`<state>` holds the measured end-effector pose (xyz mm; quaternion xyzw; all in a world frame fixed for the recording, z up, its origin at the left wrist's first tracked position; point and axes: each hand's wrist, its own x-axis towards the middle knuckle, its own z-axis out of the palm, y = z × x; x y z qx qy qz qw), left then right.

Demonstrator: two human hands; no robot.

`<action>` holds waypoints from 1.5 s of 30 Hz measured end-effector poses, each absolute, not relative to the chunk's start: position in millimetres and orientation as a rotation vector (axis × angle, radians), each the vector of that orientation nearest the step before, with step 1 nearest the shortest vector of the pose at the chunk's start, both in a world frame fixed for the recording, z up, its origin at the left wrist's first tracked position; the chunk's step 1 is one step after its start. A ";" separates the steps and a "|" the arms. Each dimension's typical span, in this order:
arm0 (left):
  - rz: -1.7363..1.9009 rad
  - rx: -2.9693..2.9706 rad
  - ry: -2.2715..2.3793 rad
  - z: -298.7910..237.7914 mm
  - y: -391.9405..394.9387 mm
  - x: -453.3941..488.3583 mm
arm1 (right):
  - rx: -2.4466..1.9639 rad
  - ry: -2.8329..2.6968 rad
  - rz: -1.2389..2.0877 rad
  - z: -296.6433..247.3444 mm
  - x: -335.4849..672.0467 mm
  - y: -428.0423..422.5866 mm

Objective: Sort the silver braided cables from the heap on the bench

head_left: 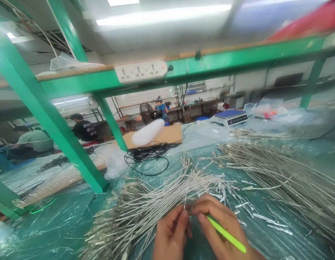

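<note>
My left hand (171, 234) is at the bottom middle, fingers pinched on the end of a thin silver wire (185, 196) that rises from the pinch. My right hand (221, 225) meets it fingertip to fingertip and holds a slim yellow-green tool (227, 234) that runs back along the palm. Both hands rest over a pile of silver braided wires (145, 206) spread on the plastic-covered green bench (61, 224). A second, larger heap of wires (281, 169) lies to the right. Short cut sleeve pieces (237, 202) are scattered between the heaps.
A slanted green frame post (48, 115) stands at left, a green crossbar with a white power strip (141, 71) overhead. Black cable coil (149, 151), a cardboard sheet (170, 134) and a digital scale (231, 117) sit farther back. Other people work at benches behind.
</note>
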<state>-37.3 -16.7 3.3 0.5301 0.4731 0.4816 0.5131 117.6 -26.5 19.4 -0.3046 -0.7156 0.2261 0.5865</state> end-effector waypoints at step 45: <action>1.074 1.292 1.154 8.0 -18.1 -36.6 | -0.711 -1.658 0.427 20.6 116.9 -23.5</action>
